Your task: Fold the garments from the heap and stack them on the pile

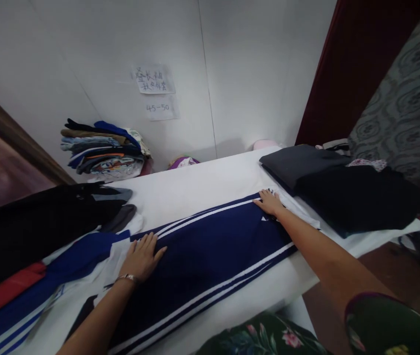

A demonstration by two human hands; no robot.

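Observation:
A dark navy garment with white stripes along both long edges, probably a pair of track pants [210, 251], lies spread out lengthwise across the white table. My left hand [143, 256], a bracelet at its wrist, rests flat on the garment's left part near the upper edge, fingers extended. At the far right end, my right hand [269, 202] presses on the upper corner with its fingers spread. White fabric [302, 209] shows beneath and beyond that corner. Neither hand grips anything.
Black, red and blue striped clothes [39, 236] lie in a heap on the left. A stack of folded clothes [104, 148] stands at the back left. Dark folded garments [343, 192] cover the right end of the table [202, 182]. Handwritten paper signs [154, 79] hang on the wall.

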